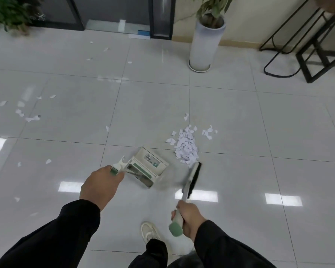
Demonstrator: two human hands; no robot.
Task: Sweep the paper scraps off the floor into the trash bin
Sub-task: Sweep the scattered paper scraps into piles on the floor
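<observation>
1. our white shoe (pixel 149 231) stands on the tiled floor (pixel 240 105), lowest in view, between both dark sleeves.
2. our right hand (pixel 190 217) curls round the green-ended handle of the brush (pixel 191 178); its dark bristles sit just beside the near edge of the paper pile (pixel 186 147).
3. our left hand (pixel 100 187) grips the handle of the dustpan (pixel 149 168), which rests tilted on the floor just left of the pile, apart from it.
4. loose scraps (pixel 28 115) lie scattered well away at the left, with more near the glass door (pixel 112 12).
5. we see a tall white planter (pixel 204 43) and a black metal stand (pixel 306 43) far back on the right.
</observation>
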